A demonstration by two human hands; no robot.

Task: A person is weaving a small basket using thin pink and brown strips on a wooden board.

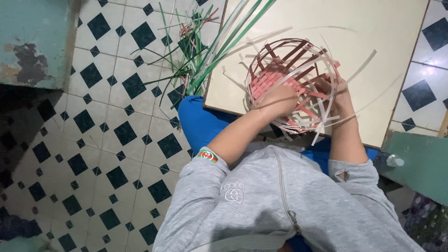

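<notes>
The left hand [279, 100] is reaching into the half-woven round basket of red and white flat strips [294, 81], its fingers curling around strips on the inner wall, gripping them. The right hand [337, 95] is pressing against the basket's right side, fingers closing on the woven strips there, though the weave is hiding part of them. The basket is sitting tilted on its side on the near part of the low cream-coloured square table [396, 42], its open mouth facing the person, loose white strip ends sticking out all round.

Both forearms are coming out of pushed-up sleeves of a grey zip sweatshirt [280, 200]; the left cuff is showing a red and green striped band. Blue trousers [200, 121] are showing under the table's near edge.

A bundle of long green and white flat strips [219, 42] is lying across the table's left corner and spilling onto the white floor tiles with dark diamond insets [116, 140]. A worn teal wall [37, 42] is standing at the upper left.
</notes>
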